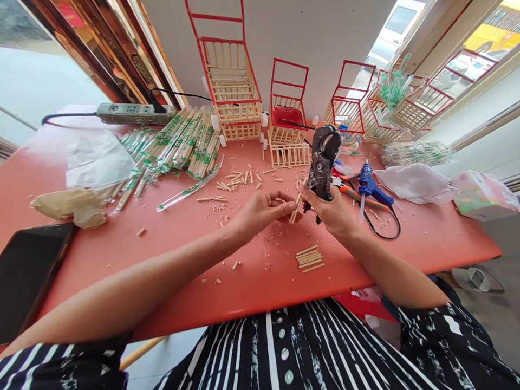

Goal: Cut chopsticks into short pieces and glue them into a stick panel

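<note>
The left hand pinches thin sticks between thumb and fingers. The right hand has its fingers wrapped round a black cutter, above the red table

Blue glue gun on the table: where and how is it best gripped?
Grip the blue glue gun by its handle, probably from the right: it juts that way, while the nozzle points away from the person and the glue stick protrudes toward them. The right hand currently holds a black cutter.
</note>
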`<state>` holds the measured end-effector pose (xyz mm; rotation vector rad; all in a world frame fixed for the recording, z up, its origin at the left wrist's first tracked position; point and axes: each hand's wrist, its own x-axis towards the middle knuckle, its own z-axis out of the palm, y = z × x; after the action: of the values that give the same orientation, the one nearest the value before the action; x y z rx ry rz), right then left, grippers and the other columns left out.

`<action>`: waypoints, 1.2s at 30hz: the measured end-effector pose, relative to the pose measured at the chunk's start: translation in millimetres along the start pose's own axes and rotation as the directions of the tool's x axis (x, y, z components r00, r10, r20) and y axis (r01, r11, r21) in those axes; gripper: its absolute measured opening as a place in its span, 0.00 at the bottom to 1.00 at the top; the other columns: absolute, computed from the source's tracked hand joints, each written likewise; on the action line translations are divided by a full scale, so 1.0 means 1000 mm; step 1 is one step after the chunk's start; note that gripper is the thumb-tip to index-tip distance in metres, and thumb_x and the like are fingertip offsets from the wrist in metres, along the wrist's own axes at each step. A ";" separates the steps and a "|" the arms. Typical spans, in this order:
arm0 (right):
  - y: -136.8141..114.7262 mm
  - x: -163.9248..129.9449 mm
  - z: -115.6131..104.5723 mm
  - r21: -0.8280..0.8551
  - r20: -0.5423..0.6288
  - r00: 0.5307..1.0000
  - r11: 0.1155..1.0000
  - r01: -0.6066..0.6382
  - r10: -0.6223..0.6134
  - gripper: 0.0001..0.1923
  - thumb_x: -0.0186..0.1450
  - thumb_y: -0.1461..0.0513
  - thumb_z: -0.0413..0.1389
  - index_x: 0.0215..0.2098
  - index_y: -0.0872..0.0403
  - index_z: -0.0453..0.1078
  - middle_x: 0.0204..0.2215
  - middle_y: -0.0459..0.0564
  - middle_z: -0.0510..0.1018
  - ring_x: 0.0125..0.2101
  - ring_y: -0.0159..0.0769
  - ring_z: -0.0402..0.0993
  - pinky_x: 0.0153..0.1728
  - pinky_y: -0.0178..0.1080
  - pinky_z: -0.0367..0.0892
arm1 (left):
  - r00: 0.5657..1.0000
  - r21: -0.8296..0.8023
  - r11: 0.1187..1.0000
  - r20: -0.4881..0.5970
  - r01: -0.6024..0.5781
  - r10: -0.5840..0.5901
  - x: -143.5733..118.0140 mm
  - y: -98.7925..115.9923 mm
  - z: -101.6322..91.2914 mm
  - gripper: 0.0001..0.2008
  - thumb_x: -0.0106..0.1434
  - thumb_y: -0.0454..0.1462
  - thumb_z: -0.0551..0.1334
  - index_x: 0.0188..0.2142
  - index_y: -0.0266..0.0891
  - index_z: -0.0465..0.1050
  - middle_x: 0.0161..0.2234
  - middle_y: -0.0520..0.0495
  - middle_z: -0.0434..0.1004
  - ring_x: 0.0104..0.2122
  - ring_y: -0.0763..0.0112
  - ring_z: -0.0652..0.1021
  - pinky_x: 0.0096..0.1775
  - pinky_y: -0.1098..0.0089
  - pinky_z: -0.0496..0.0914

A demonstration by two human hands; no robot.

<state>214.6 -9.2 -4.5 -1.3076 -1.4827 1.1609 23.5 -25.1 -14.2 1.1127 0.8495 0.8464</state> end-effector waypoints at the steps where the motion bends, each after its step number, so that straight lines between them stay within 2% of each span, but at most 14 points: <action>1: -0.001 -0.001 0.002 -0.034 -0.008 1.000 0.999 0.011 -0.011 0.30 0.57 0.36 0.67 0.28 0.51 0.66 0.25 0.44 0.69 0.26 0.31 0.64 0.26 0.36 0.64 | 1.000 -0.044 0.999 -0.014 0.014 -0.014 0.000 0.000 0.001 0.31 0.52 0.59 0.77 0.39 0.35 0.76 0.34 0.40 0.87 0.36 0.60 0.86 0.44 0.61 0.78; 5: -0.006 -0.007 0.009 -0.111 -0.006 0.999 0.993 0.032 -0.033 0.32 0.57 0.34 0.65 0.27 0.50 0.64 0.23 0.44 0.65 0.25 0.32 0.61 0.23 0.37 0.59 | 0.999 -0.057 0.998 -0.043 0.006 -0.009 -0.002 -0.001 0.006 0.29 0.49 0.58 0.79 0.31 0.34 0.79 0.27 0.45 0.83 0.29 0.68 0.81 0.37 0.67 0.76; 10: -0.010 -0.006 0.008 -0.140 0.053 0.998 0.989 0.052 -0.045 0.31 0.58 0.34 0.64 0.28 0.51 0.66 0.22 0.44 0.67 0.25 0.32 0.63 0.23 0.36 0.59 | 1.000 -0.045 0.999 0.015 -0.013 0.014 0.001 -0.002 0.002 0.28 0.50 0.58 0.78 0.27 0.35 0.79 0.24 0.48 0.80 0.24 0.75 0.75 0.31 0.72 0.70; 15: -0.015 0.004 -0.017 -0.141 0.175 0.985 0.990 0.021 0.004 0.34 0.59 0.31 0.62 0.33 0.53 0.70 0.26 0.47 0.72 0.26 0.32 0.68 0.27 0.36 0.65 | 0.993 -0.081 0.997 0.118 0.012 -0.002 0.009 0.010 -0.021 0.25 0.50 0.53 0.80 0.27 0.34 0.79 0.23 0.47 0.80 0.24 0.73 0.77 0.32 0.71 0.72; 19: -0.021 0.010 -0.037 -0.135 0.313 0.944 0.989 -0.067 0.106 0.41 0.58 0.27 0.58 0.39 0.55 0.74 0.29 0.51 0.77 0.29 0.35 0.74 0.29 0.37 0.70 | 0.980 -0.053 0.999 0.199 0.003 0.008 0.008 0.028 -0.036 0.22 0.52 0.51 0.80 0.29 0.34 0.81 0.24 0.46 0.80 0.25 0.73 0.77 0.33 0.71 0.73; 22: -0.026 0.009 -0.044 -0.200 0.383 0.915 0.978 -0.055 0.130 0.42 0.59 0.26 0.56 0.38 0.54 0.77 0.30 0.52 0.79 0.30 0.37 0.75 0.29 0.37 0.71 | 0.977 -0.032 0.999 0.215 0.012 -0.005 0.006 0.035 -0.042 0.21 0.54 0.51 0.80 0.29 0.34 0.81 0.24 0.46 0.81 0.25 0.74 0.78 0.33 0.72 0.72; 29: -0.025 0.008 -0.048 -0.301 0.446 0.887 0.953 0.026 0.117 0.41 0.64 0.27 0.51 0.42 0.54 0.80 0.32 0.54 0.81 0.31 0.39 0.78 0.29 0.37 0.71 | 0.983 -0.040 0.999 0.180 0.037 -0.029 0.006 0.036 -0.045 0.22 0.51 0.52 0.81 0.28 0.35 0.81 0.23 0.47 0.80 0.24 0.72 0.78 0.31 0.71 0.72; 36: -0.021 0.011 -0.049 -0.316 0.457 0.885 0.946 0.069 0.089 0.41 0.65 0.28 0.50 0.40 0.54 0.80 0.29 0.52 0.79 0.28 0.35 0.75 0.26 0.35 0.68 | 0.977 -0.030 0.999 0.209 0.041 -0.034 0.007 0.036 -0.046 0.18 0.55 0.47 0.79 0.31 0.35 0.82 0.23 0.47 0.80 0.24 0.72 0.79 0.30 0.72 0.71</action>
<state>255.7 6.2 27.8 -1.3030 -2.0957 1.3435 -19.7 7.4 9.0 1.1305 0.6770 0.6966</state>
